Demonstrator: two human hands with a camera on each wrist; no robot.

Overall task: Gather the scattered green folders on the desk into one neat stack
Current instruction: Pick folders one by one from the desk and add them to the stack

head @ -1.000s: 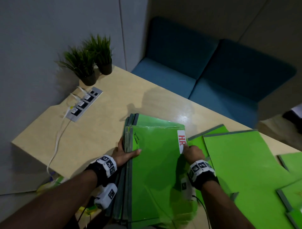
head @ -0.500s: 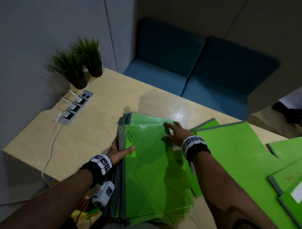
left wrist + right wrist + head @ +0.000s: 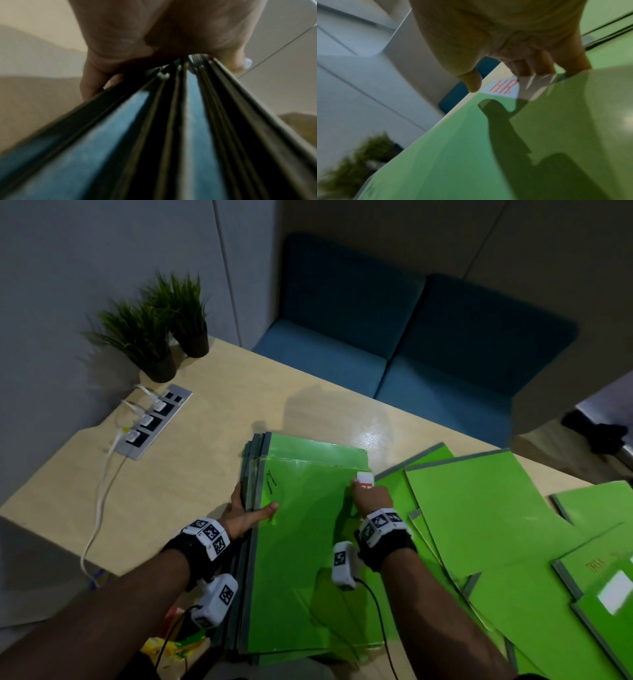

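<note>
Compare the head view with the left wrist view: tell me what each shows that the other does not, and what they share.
Only the head view shows the right hand at the white label on the top folder, the loose folders spread to the right, two potted plants, the power strip and the blue sofa.

Only the left wrist view shows the stack's separate spines edge-on.

Both show the left hand gripping the stack's spine side and the desk.

Setting: office meeting nook | pale wood tabletop [image 3: 191,474] with inset power strip [image 3: 152,421] | blue upholstered bench [image 3: 411,350] | two potted grass plants [image 3: 154,326] | green folders [image 3: 479,508], one labelled "HR".
</note>
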